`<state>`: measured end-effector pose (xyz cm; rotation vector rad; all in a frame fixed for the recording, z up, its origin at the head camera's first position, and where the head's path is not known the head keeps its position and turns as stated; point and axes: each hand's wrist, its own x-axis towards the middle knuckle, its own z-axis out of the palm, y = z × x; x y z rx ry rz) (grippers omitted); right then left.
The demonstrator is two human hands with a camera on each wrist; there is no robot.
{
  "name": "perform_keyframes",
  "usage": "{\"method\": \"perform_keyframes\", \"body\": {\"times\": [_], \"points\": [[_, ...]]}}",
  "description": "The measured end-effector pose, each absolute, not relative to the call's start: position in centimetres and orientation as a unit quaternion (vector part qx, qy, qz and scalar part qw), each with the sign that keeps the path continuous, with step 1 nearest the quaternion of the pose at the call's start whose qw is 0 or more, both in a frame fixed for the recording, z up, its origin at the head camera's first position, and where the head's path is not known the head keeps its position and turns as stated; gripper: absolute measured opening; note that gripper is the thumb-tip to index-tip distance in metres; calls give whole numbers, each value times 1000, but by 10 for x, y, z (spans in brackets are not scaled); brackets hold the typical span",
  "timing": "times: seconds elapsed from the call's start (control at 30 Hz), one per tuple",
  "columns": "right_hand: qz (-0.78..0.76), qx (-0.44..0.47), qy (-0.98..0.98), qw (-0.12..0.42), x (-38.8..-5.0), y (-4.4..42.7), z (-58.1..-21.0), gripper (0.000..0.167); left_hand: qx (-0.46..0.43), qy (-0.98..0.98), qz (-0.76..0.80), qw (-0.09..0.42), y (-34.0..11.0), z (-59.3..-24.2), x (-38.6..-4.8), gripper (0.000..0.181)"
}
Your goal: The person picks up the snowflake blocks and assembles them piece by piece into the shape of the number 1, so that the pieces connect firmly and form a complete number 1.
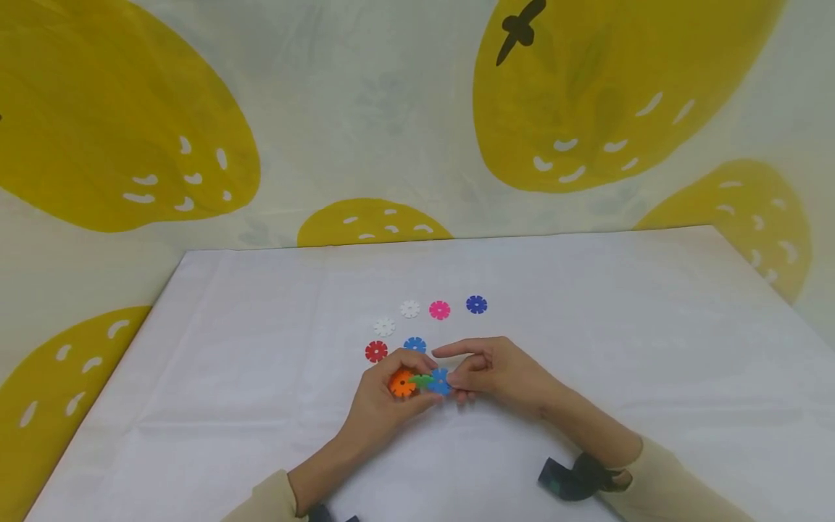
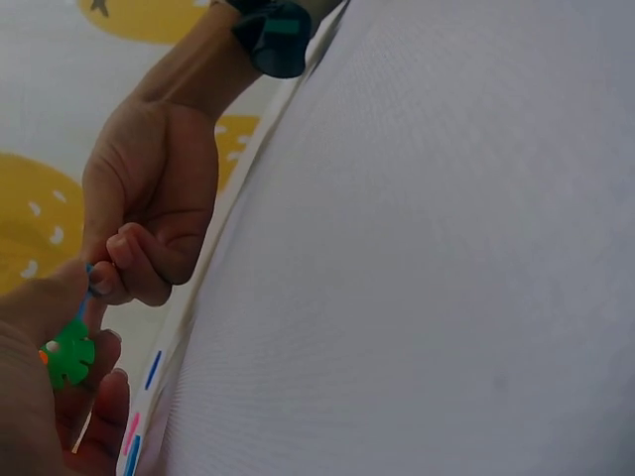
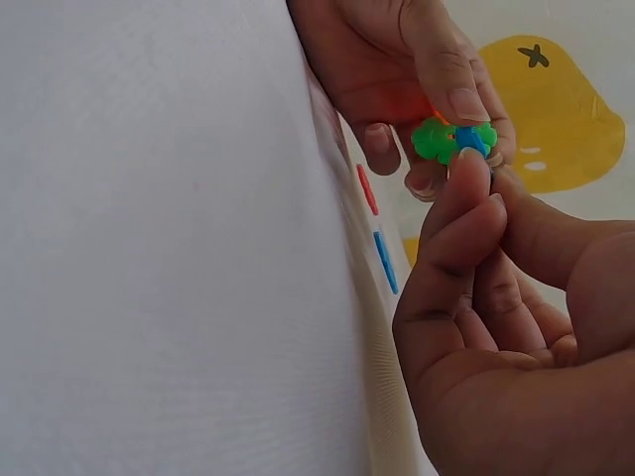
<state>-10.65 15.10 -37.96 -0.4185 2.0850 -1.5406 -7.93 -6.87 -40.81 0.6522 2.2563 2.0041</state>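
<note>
My left hand (image 1: 380, 404) grips a small joined piece of notched plastic snowflake discs. Its orange disc (image 1: 399, 390) lies against the palm, and a green disc (image 3: 432, 142) slots in beside it, turned at an angle. At the right end is a light blue disc (image 1: 440, 382), touching the green one. My right hand (image 1: 509, 373) pinches that blue disc's edge between thumb and a finger, with its index finger stretched out above in the head view. In the left wrist view the green disc (image 2: 69, 355) shows between the left fingers, while the orange one is mostly hidden.
Beyond the hands, loose discs lie flat on the white table (image 1: 620, 312): a red disc (image 1: 376, 351), another blue disc (image 1: 414, 344), two white ones, a pink disc (image 1: 440, 310) and a dark blue disc (image 1: 477, 304). A lemon-patterned cloth (image 1: 365, 130) hangs behind.
</note>
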Motion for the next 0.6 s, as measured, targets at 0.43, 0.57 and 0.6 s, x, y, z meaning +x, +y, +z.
{"method": "perform_keyframes", "body": {"times": [0.43, 0.57, 0.6], "points": [[-534, -138, 801, 232, -116, 161, -374, 33, 204, 754, 624, 9, -70, -408, -81, 26], [-534, -107, 816, 193, -125, 173, -370, 37, 193, 763, 617, 11, -70, -409, -81, 26], [-533, -99, 820, 184, -127, 176, -369, 38, 191, 763, 618, 12, -70, -410, -81, 26]]}}
